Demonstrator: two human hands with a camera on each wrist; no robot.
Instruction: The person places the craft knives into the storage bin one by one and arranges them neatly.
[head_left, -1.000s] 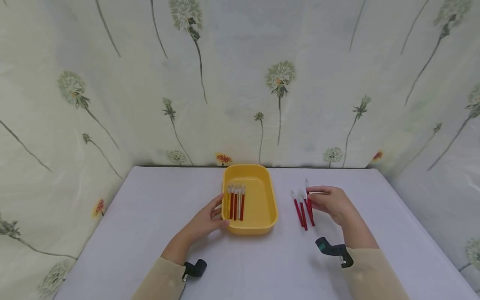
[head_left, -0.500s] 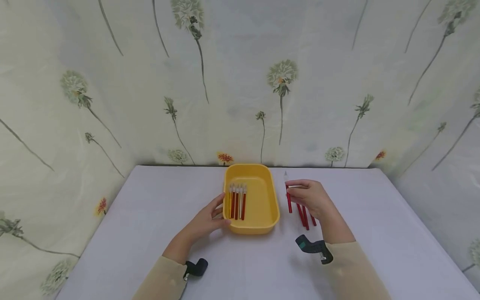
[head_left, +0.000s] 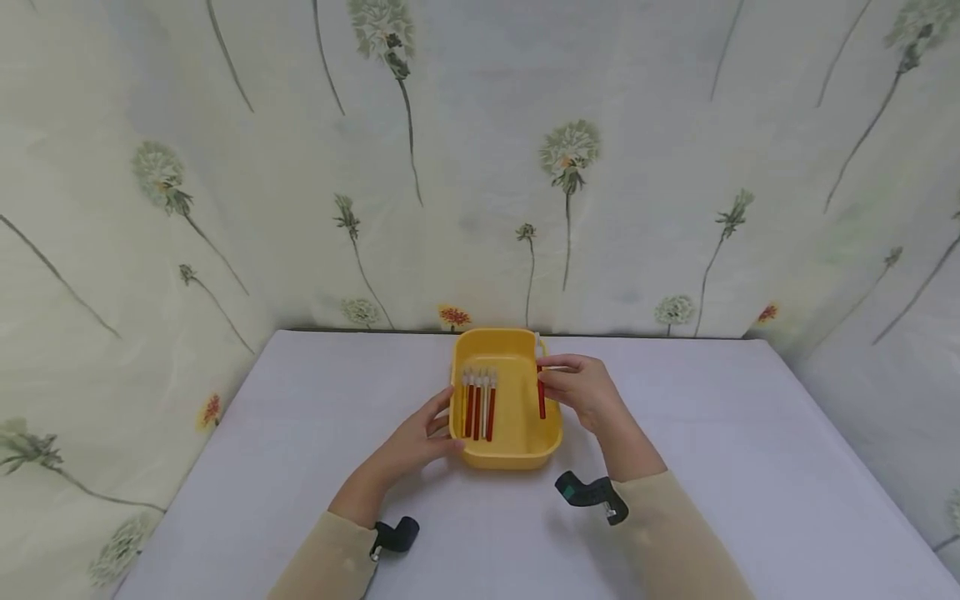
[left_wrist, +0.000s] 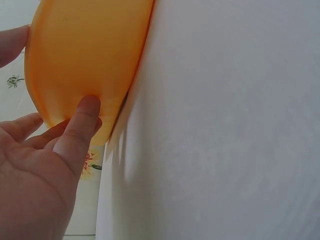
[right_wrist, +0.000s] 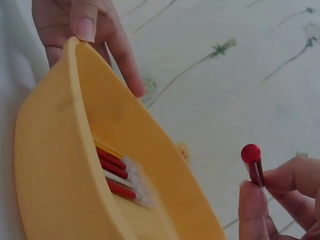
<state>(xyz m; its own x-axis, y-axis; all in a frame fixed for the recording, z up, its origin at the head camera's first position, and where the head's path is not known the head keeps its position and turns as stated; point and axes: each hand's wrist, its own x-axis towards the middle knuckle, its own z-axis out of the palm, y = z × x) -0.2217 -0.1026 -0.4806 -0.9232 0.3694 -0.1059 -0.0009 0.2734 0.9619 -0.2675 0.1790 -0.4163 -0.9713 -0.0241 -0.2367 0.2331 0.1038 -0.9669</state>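
Observation:
My left hand (head_left: 408,437) holds the left side of a yellow plastic tray (head_left: 498,461), with fingers against its outer wall; in the right wrist view, the thumb is at the rim. Above the tray's right side, my right hand (head_left: 588,392) pinches a red pen (head_left: 542,396) with a clear tip end between thumb and fingers. The right wrist view shows the pen's round red end (right_wrist: 251,153) facing the camera. Inside the tray, along its left wall, several pens (head_left: 477,408) lie side by side, mostly red, one yellow and one white, with clear tips pointing away.
A white-covered table (head_left: 322,400) extends round the tray, its far edge against a flower-printed cloth backdrop (head_left: 465,167). The right forearm (head_left: 637,458) covers the spot where loose red pens lay earlier. Both wrists carry small black cameras (head_left: 592,493).
My right hand has lifted one red pen from the loose group on the right and carried it left over the tray's right side. The left hand has kept its hold.

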